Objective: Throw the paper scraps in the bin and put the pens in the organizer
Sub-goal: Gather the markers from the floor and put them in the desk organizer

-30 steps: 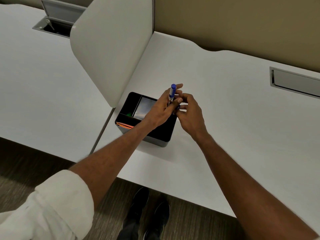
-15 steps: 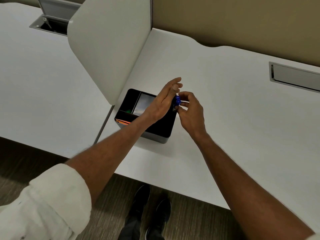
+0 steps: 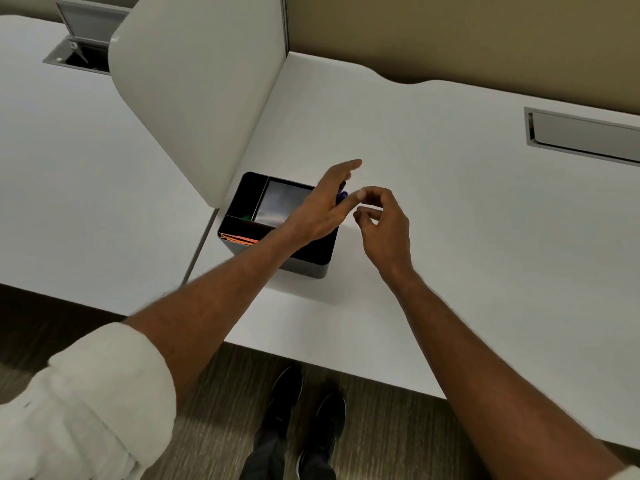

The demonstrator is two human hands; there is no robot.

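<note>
A black organizer with several compartments stands on the white desk beside the divider. My left hand hovers over its right side with fingers stretched out flat. Only the blue top of a pen shows, sticking up behind those fingers over the organizer's right compartment; the rest of the pen is hidden. My right hand is just right of the organizer, fingers loosely curled and holding nothing. Orange paper and something green sit in the left compartments.
A white curved divider panel rises directly behind and left of the organizer. A shut cable flap lies at the desk's far right, and an open cable hatch on the neighbouring desk. The desk's front edge runs below my forearms, my shoes beyond it.
The blue pen, held upright in my left hand a second ago, has gone down into the organizer. My left fingers have spread open and my right hand has drawn back to the right.
</note>
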